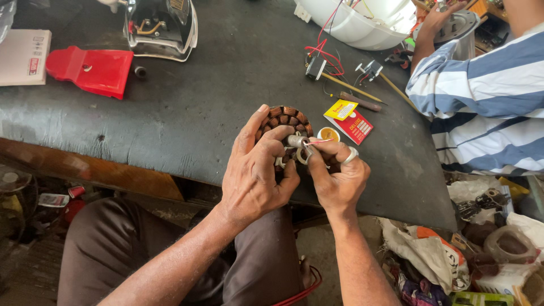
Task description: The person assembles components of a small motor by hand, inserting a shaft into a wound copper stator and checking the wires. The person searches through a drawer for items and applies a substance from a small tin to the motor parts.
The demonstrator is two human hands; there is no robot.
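My left hand (255,173) grips a round motor stator (285,120) wound with copper coils, holding it upright at the near edge of the dark workbench (187,113). A metal shaft with a bearing (296,141) sticks out of its middle. My right hand (338,173), a ring on one finger, pinches a thin red wire (319,141) against the shaft end. A small open yellow tin (328,134) sits on the bench just behind my right hand.
A red-and-yellow packet (348,119), a wooden-handled tool (360,101) and wired parts (320,61) lie beyond. A red plastic piece (90,70), a shiny metal housing (161,25) and a white fan cover (362,22) stand further back. A person in a striped shirt (481,90) works at right.
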